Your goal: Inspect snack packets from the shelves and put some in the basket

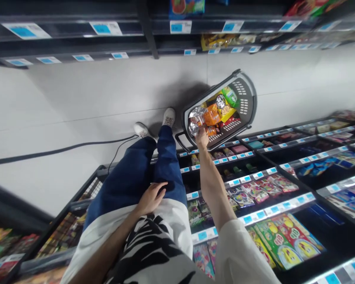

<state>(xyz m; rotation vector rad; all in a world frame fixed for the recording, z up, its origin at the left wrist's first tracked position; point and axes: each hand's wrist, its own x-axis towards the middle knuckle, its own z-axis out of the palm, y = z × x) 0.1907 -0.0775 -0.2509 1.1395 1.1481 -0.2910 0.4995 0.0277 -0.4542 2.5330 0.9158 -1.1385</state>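
Note:
My right hand (201, 138) reaches down into the near end of a dark grey shopping basket (248, 98) on the floor. Its fingers are closed on the edge of a shiny silver snack bag (197, 112). Beside that bag lie an orange snack bag (212, 115), a yellow package (227, 113) and a green packet (230, 96). The basket's handle (181, 141) hangs at its near end. My left hand (153, 197) rests against my thigh, fingers loosely apart and holding nothing.
Store shelves (254, 213) with packaged sweets and price tags run along the right. Another dark shelf (76, 29) spans the far side, across the grey floor (76, 90). A black cable (64, 150) stretches over the floor near my shoes (169, 117).

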